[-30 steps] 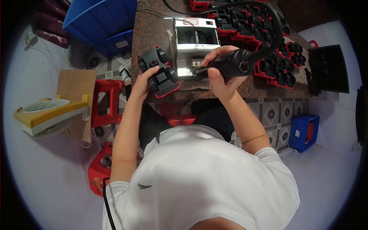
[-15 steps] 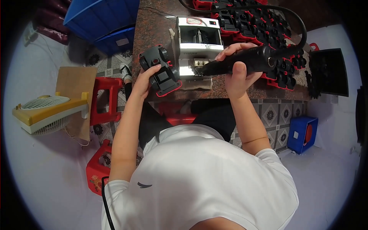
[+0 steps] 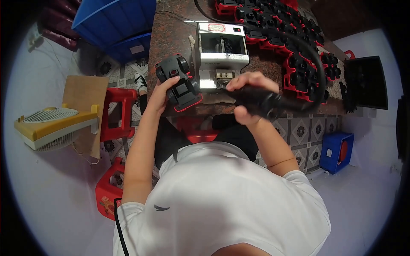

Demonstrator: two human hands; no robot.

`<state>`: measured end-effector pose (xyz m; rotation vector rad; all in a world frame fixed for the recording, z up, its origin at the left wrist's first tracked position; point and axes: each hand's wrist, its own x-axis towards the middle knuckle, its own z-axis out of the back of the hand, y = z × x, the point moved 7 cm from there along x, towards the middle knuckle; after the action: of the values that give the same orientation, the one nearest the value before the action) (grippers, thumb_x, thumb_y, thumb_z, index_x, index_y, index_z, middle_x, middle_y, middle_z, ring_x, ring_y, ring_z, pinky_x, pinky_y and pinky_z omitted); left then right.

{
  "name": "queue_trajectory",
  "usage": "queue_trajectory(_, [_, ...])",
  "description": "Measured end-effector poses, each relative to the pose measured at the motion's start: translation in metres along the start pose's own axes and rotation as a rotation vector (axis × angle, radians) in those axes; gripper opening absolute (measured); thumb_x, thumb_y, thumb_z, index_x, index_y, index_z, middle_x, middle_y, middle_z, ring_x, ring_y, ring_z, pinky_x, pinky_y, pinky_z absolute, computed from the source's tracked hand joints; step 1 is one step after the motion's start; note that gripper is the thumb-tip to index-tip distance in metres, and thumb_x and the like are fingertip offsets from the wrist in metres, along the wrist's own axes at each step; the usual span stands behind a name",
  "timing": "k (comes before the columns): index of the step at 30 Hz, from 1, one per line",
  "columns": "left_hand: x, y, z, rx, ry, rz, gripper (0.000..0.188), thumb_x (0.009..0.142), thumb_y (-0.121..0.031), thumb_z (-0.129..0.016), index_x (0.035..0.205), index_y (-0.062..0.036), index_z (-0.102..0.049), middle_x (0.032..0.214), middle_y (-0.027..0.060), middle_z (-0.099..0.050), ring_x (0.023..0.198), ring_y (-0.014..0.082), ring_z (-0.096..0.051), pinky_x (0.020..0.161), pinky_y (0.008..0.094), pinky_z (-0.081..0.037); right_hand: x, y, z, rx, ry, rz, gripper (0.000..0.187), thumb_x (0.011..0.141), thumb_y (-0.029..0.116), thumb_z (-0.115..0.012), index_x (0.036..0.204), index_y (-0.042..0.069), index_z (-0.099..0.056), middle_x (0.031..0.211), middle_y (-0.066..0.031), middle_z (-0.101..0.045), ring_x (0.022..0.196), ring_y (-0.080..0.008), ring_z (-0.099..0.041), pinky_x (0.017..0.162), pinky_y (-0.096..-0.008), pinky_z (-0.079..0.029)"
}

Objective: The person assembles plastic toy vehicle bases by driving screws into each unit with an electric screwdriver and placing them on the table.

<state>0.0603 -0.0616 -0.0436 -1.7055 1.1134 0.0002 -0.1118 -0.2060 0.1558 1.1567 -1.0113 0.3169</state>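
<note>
My left hand (image 3: 160,94) grips a black toy car chassis (image 3: 182,87) with dark wheels and a red rim, its underside up and the thumb on top. Closed around a black electric screwdriver (image 3: 259,100) is my right hand (image 3: 256,80); both are slightly blurred. The tool lies nearly level, its tip pointing left at the front of a white screw feeder (image 3: 224,64), close to a small metal block (image 3: 224,74). Whether the tip touches the feeder I cannot tell. Dark screws show in the feeder's open top.
Rows of similar black and red toy car chassis (image 3: 299,77) cover the right of the stone-topped table (image 3: 171,38). The screwdriver's thick cable (image 3: 319,70) loops over them. Blue crates (image 3: 111,25), red stools (image 3: 119,113) and a yellow fan (image 3: 55,121) stand at left.
My right hand and the screwdriver have moved left and toward me, and the tool has turned so its rear end is lower. The cable loop has dropped. The chassis has shifted only slightly.
</note>
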Motion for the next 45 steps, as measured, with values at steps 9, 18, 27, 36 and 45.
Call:
queue_trajectory(9, [-0.001,-0.002,-0.002,0.013,-0.015,0.026,0.058,0.075,-0.024,-0.071,0.125,-0.0075,-0.045,0.112,0.0074,-0.056,0.103,0.0195,-0.056,0.088,0.0335,-0.046,0.021,-0.026,0.005,-0.022,-0.148,-0.238,0.047,0.08,0.021,-0.071,0.111,0.001,-0.042,0.086,-0.0106,-0.056,0.07,-0.0168,-0.058,0.065,-0.0286,-0.049])
queue_trajectory(18, [0.001,0.003,0.003,0.009,-0.017,0.004,0.06,0.075,-0.025,-0.071,0.125,-0.0075,-0.044,0.112,0.0073,-0.056,0.103,0.0195,-0.055,0.089,0.0333,-0.045,0.012,-0.006,0.005,-0.083,0.013,-0.048,0.059,0.071,0.028,-0.078,0.111,0.001,-0.043,0.083,-0.0099,-0.059,0.07,-0.0161,-0.058,0.061,-0.0285,-0.05])
queue_trajectory(27, [-0.003,0.0,0.001,0.012,-0.03,0.033,0.06,0.075,-0.025,-0.07,0.126,-0.0067,-0.044,0.112,0.0075,-0.056,0.101,0.0188,-0.057,0.086,0.0328,-0.048,0.015,0.002,0.03,0.035,-0.278,-0.08,0.064,0.077,0.05,-0.069,0.111,0.005,-0.038,0.087,-0.0117,-0.054,0.069,-0.0225,-0.059,0.062,-0.0348,-0.054])
queue_trajectory(36, [-0.004,-0.003,-0.003,0.035,-0.015,-0.01,0.057,0.076,-0.024,-0.07,0.124,-0.0069,-0.045,0.11,0.0071,-0.057,0.102,0.0187,-0.056,0.088,0.0331,-0.047,-0.001,-0.011,0.017,0.012,-0.114,0.023,0.064,0.074,0.034,-0.076,0.116,0.003,-0.037,0.084,-0.0115,-0.058,0.072,-0.0177,-0.058,0.064,-0.0281,-0.051])
queue_trajectory(45, [0.0,0.001,0.001,0.008,-0.007,0.02,0.057,0.075,-0.024,-0.071,0.123,-0.0065,-0.045,0.109,0.0071,-0.058,0.1,0.0187,-0.058,0.086,0.0329,-0.047,0.028,-0.018,0.018,0.119,-0.269,-0.159,0.048,0.076,0.0,-0.07,0.114,0.0,-0.042,0.084,-0.0106,-0.057,0.07,-0.0139,-0.056,0.062,-0.0256,-0.048])
